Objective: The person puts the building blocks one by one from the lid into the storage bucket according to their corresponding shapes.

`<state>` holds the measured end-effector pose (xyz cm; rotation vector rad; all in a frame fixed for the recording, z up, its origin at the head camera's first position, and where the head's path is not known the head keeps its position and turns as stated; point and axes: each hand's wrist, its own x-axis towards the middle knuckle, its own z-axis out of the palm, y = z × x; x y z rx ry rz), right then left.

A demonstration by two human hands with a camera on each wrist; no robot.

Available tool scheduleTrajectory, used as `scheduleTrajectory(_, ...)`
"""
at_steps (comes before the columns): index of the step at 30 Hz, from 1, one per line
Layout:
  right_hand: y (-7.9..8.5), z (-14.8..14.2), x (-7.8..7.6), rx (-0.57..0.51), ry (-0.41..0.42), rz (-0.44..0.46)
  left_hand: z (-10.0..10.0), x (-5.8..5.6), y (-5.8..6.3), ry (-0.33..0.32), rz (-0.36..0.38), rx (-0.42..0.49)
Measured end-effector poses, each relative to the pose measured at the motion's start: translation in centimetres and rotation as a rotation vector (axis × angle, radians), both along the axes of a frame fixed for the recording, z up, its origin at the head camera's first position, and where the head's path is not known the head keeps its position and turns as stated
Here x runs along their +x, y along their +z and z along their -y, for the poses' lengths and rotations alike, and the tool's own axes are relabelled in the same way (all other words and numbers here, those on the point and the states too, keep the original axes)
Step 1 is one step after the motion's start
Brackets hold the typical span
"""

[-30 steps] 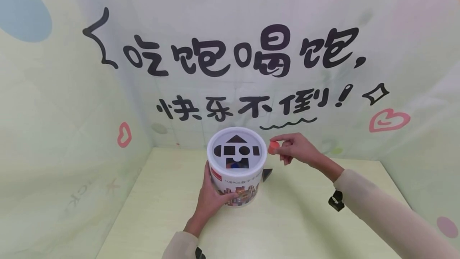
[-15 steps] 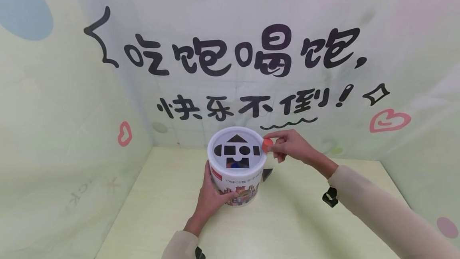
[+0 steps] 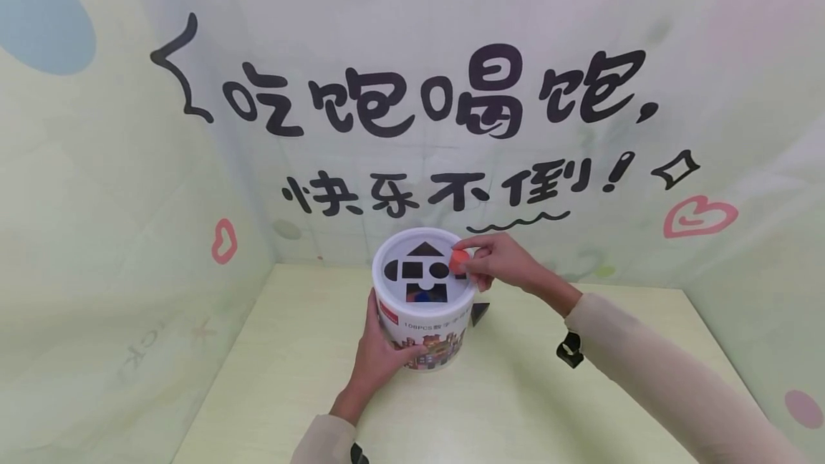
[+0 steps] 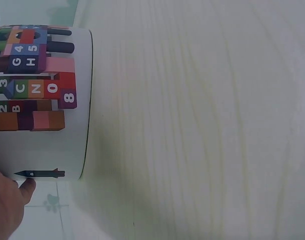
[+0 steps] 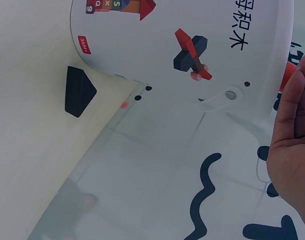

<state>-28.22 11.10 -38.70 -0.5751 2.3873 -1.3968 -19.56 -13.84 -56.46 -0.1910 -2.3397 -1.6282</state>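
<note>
A white bucket (image 3: pixel 428 321) with printed block pictures stands upright on the table. Shape-cut holes, among them a round one, a triangle and an arch, pierce its white lid (image 3: pixel 394 290). My left hand (image 3: pixel 374 360) grips the bucket's left side, thumb across the front; part of this hand (image 4: pixel 7 205) shows by the bucket wall (image 4: pixel 42 152) in the left wrist view. Between thumb and fingers, my right hand (image 3: pixel 505 263) pinches an orange-red round block (image 3: pixel 458 261) over the lid's right part, just right of the round hole. It overlaps the narrow rectangular hole there.
On the table (image 3: pixel 271 378), a dark triangular block (image 3: pixel 480 313) lies just right of the bucket. Close behind the bucket rises a printed fabric wall (image 3: pixel 361 242); similar walls flank the table. Something blue (image 3: pixel 422 296) shows through the arch hole.
My right hand has moved left with the round block, from beside the bucket's rim to over the lid. The left hand and bucket have stayed in place.
</note>
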Motion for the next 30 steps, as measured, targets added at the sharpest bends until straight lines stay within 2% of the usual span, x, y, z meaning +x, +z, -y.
scheduleTrajectory(4,0.0,0.7,-0.1,-0.001,0.014,0.0,0.0,0.1,0.0,-0.004,-0.002,-0.002)
scheduleTrajectory(15,-0.1,2.0,-0.4,0.033,-0.016,0.022,0.1,-0.1,0.0,-0.027,0.021,0.02)
scheduleTrajectory(30,0.0,2.9,-0.7,0.064,0.02,-0.002,0.0,-0.2,0.1,-0.049,0.003,0.039)
